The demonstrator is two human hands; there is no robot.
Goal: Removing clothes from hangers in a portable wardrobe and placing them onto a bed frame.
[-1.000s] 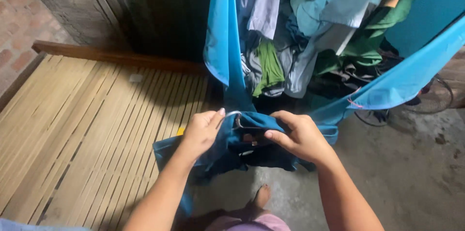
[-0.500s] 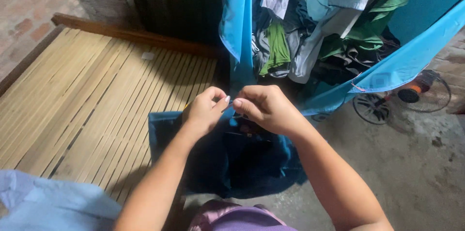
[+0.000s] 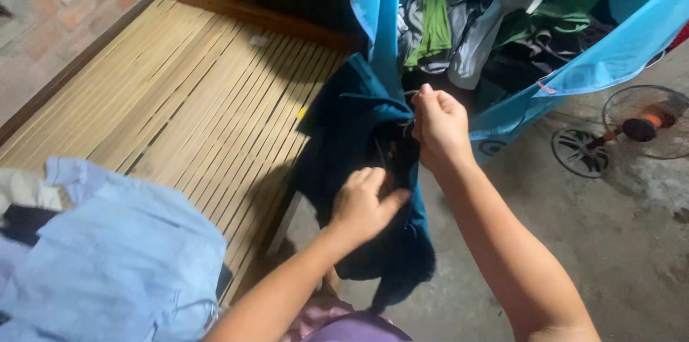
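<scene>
Near the bottom, at 6 o'clock, the left hand [image 3: 364, 204] presses flat on a dark teal cloth [image 3: 359, 134], with its fingers spread and only partly bent, so it steadies the cloth more than it grips it. Up at 12 o'clock from it, the right hand [image 3: 439, 123] is closed tight, pinching the top of the cloth, maybe with a thin wire hanger in it, though I cannot tell for sure. The cloth hangs between both hands, over the edge of a slat bed [image 3: 179, 112]. If the pinch slips, the cloth could drop onto the dusty floor [image 3: 610, 241]. At 8 o'clock a light blue shirt [image 3: 122, 256] lies on the bed. At 3 o'clock a fan [image 3: 642, 123] sits on the floor, and a loose end could catch on it. Far up at 1 o'clock, a blue sheet [image 3: 617, 55] holds a pile of clothes [image 3: 502, 12], and a tug there might spill them.
</scene>
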